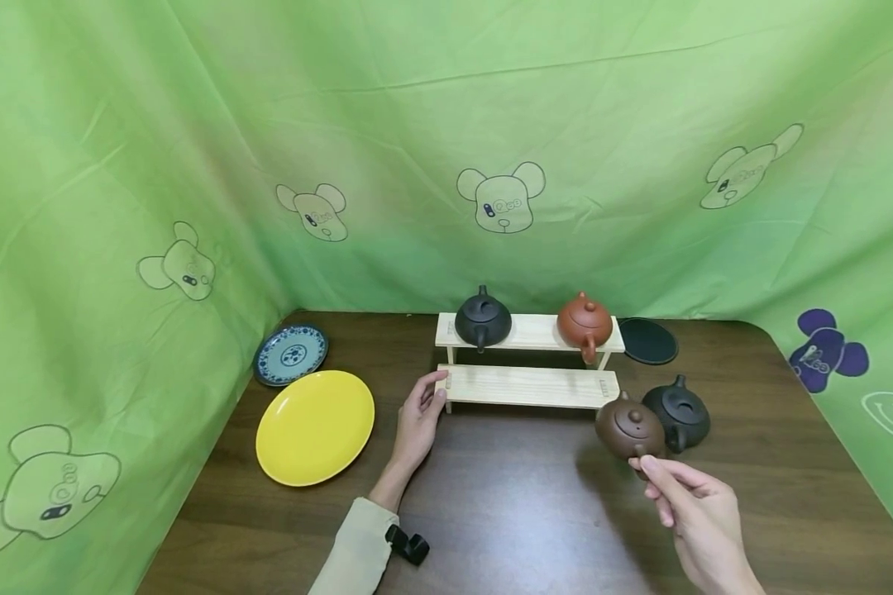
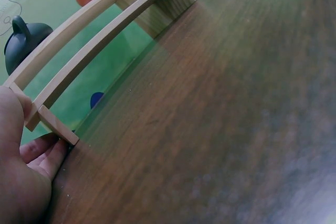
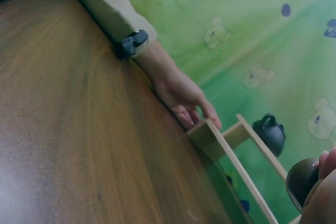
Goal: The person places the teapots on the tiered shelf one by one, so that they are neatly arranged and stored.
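Note:
Near its left end, my left hand (image 1: 417, 423) grips the lower step of a pale two-tier wooden rack (image 1: 528, 386); in the left wrist view the thumb lies at the step's top and fingers show by the leg. My right hand (image 1: 703, 512) pinches the handle of a brown teapot (image 1: 627, 428), held off the table just past the rack's front right corner. On the upper tier stand a black teapot (image 1: 484, 321) at the left and a red-orange teapot (image 1: 584, 321) at the right. Another black teapot (image 1: 680, 413) is partly hidden behind the brown one.
A yellow plate (image 1: 316, 428) lies on the left of the dark wooden table (image 1: 506, 512), with a blue patterned plate (image 1: 292, 355) behind it. A flat dark round mat (image 1: 649, 341) lies right of the rack. Green cloth (image 1: 417, 107) encloses the table.

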Available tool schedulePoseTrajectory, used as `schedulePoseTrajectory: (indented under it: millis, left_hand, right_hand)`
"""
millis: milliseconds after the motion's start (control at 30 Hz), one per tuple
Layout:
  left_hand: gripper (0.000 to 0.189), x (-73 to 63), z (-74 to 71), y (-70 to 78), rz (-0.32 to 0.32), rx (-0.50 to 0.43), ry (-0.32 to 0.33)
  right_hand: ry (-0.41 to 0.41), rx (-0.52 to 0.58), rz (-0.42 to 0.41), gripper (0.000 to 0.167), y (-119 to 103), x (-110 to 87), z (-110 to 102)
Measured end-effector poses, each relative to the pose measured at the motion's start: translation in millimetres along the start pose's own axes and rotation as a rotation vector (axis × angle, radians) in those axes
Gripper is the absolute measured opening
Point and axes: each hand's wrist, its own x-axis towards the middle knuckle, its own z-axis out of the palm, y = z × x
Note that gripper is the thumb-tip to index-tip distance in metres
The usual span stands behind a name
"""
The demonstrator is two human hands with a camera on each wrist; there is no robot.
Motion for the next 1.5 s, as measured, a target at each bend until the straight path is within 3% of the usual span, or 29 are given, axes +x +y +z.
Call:
schedulePoseTrajectory:
  millis: [200,867,933,1133,1200,1300,1433,1500]
  left_hand:
    - [0.031,0.3,0.8,0.4,0.027,-0.008,0.002]
    - [0.031,-0.7,1.0,-1.7,0.012,-0.006,0.010]
    - [0.030,-2.2,1.7,4.4,0.005,-0.003,0.018]
    - [0.031,-9.9,3.1,30.7,0.078,0.023,0.019]
    - [0.030,-10.8,3.5,35.0,0.054,0.025,0.019]
    - [0.028,-9.3,3.2,30.5,0.040,0.043,0.030]
    - [0.029,-6.7,2.2,21.3,0.095,0.032,0.027]
    - [0.029,-5.2,1.7,14.7,0.085,0.005,0.020]
  right_hand:
    - [-0.024,-0.025,-0.003,0.027,7.2,1.2,12.6]
    - [-0.102,-0.020,-0.041,0.025,26.9,5.0,53.1]
    - [-0.106,-0.018,-0.039,0.024,27.7,5.6,57.2]
    - [-0.109,-0.009,-0.029,0.023,30.8,8.9,68.3]
    - [-0.102,-0.003,-0.024,0.021,31.6,10.6,71.6]
    - [-0.094,0.001,-0.019,0.019,33.5,14.4,76.7]
    - [-0.082,0.004,-0.016,0.019,37.2,20.2,82.9]
    - [-0.079,0.009,-0.017,0.019,39.1,23.2,85.8]
